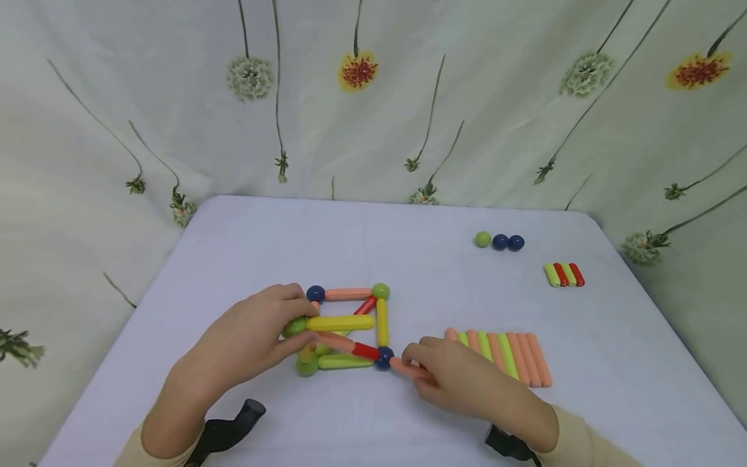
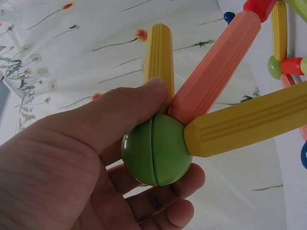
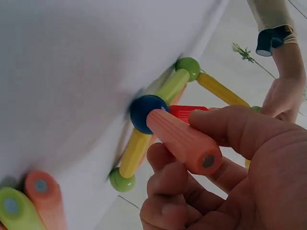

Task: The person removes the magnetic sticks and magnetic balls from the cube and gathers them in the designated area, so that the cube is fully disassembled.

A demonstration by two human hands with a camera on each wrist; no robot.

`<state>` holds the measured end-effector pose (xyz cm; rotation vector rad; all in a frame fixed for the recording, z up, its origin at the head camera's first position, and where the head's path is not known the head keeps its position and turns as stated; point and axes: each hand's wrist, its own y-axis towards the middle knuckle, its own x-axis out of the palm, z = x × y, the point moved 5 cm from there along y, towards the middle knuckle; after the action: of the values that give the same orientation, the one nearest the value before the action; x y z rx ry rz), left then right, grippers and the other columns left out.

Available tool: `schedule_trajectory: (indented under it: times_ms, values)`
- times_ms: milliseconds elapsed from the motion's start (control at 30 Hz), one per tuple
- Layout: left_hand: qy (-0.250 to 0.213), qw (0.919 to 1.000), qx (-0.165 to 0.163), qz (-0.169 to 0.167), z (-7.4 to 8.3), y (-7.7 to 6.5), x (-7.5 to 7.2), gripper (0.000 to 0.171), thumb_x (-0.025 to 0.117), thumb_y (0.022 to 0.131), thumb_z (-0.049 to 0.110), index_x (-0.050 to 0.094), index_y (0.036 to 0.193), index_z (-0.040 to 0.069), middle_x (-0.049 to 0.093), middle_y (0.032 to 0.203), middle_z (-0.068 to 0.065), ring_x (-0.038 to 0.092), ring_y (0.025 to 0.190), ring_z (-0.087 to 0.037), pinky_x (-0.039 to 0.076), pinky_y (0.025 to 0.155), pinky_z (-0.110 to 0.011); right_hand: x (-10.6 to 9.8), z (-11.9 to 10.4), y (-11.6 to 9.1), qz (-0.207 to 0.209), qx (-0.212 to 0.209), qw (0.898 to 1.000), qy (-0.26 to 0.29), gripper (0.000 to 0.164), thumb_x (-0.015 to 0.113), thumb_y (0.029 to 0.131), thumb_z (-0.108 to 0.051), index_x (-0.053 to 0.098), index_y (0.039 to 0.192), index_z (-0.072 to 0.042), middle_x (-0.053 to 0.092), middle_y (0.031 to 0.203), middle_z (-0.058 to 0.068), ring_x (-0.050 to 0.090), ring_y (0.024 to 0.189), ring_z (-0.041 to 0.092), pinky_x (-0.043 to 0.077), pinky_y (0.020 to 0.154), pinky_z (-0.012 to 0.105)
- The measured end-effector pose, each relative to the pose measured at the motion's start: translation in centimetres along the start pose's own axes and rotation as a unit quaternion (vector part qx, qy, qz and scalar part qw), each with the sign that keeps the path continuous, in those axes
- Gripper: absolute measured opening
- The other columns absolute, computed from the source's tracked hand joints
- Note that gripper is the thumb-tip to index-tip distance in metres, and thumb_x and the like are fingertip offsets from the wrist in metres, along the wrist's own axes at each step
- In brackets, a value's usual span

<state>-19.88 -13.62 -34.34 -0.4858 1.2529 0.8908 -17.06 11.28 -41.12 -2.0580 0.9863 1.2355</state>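
My left hand (image 1: 262,327) grips a green ball (image 2: 158,151), thumb on top and fingers below. Yellow rods (image 2: 249,117) and an orange rod (image 2: 218,64) stick out from that ball. It sits raised above a frame of rods and balls on the table; a short red piece (image 1: 366,351) joins the orange rod to a dark blue corner ball (image 1: 384,358). With thumb and fingers, my right hand (image 1: 458,376) pinches another orange rod (image 3: 184,141), whose far end meets the same blue ball. Its bare end, with a grey disc, faces the right wrist camera.
Orange and light green rods (image 1: 528,357) lie in a row just beyond my right hand. Farther back are a green ball (image 1: 482,239), two dark blue balls (image 1: 500,242) and several short red and yellow-green pieces (image 1: 564,274). Flowered cloth (image 1: 327,130) hangs behind the white table (image 1: 292,240).
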Motion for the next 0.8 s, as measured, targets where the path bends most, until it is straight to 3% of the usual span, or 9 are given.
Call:
schedule_trajectory:
  times_ms: [267,367,533,667,800]
  values:
    - [0.006,1.0,-0.007,-0.001,0.2,-0.1,-0.1,0.027,0.08,0.082,0.029,0.073,0.104,0.016,0.051,0.087,0.013,0.047,0.075,-0.005,0.046,0.064,-0.022,1.6,0.5,-0.3,-0.023,0.009,1.0,-0.017,0.022,0.073,0.083,-0.01,0.069,0.101,-0.021,0.047,0.069,-0.013,0.044,0.063,0.004,0.04,0.053,0.019]
    - [0.005,0.9999,-0.011,-0.002,0.3,-0.2,0.0,0.027,0.08,0.082,0.029,0.073,0.104,0.016,0.052,0.088,0.013,0.047,0.076,-0.005,0.047,0.065,-0.022,1.8,0.6,-0.7,-0.016,0.001,1.0,0.014,0.025,0.072,0.083,-0.011,0.068,0.105,-0.022,0.048,0.072,-0.014,0.044,0.063,0.003,0.04,0.053,0.02]
    - [0.007,0.9999,-0.008,0.003,0.3,-0.2,0.0,0.026,0.081,0.081,0.029,0.073,0.103,0.017,0.053,0.088,0.014,0.048,0.077,-0.005,0.048,0.066,-0.022,0.8,2.5,-2.6,0.071,0.019,0.991,0.109,0.034,0.07,0.085,-0.009,0.063,0.112,-0.028,0.056,0.081,-0.015,0.05,0.06,0.002,0.046,0.054,0.022]
    - [0.01,0.9999,-0.006,0.003,0.4,-0.2,0.0,0.026,0.081,0.081,0.029,0.073,0.103,0.017,0.053,0.089,0.014,0.048,0.077,-0.005,0.048,0.065,-0.022,-0.8,5.4,-4.7,0.151,0.062,0.978,0.127,0.037,0.072,0.083,-0.007,0.06,0.111,-0.027,0.059,0.081,-0.013,0.053,0.056,0.003,0.047,0.053,0.024]
    - [0.011,0.9999,-0.003,0.002,0.4,-0.1,-0.1,0.026,0.081,0.081,0.029,0.073,0.103,0.017,0.053,0.088,0.013,0.047,0.076,-0.005,0.047,0.065,-0.022,-2.5,8.4,-6.9,0.183,0.126,0.965,0.136,0.037,0.072,0.084,-0.008,0.057,0.114,-0.021,0.062,0.083,-0.007,0.054,0.055,0.007,0.046,0.049,0.026]
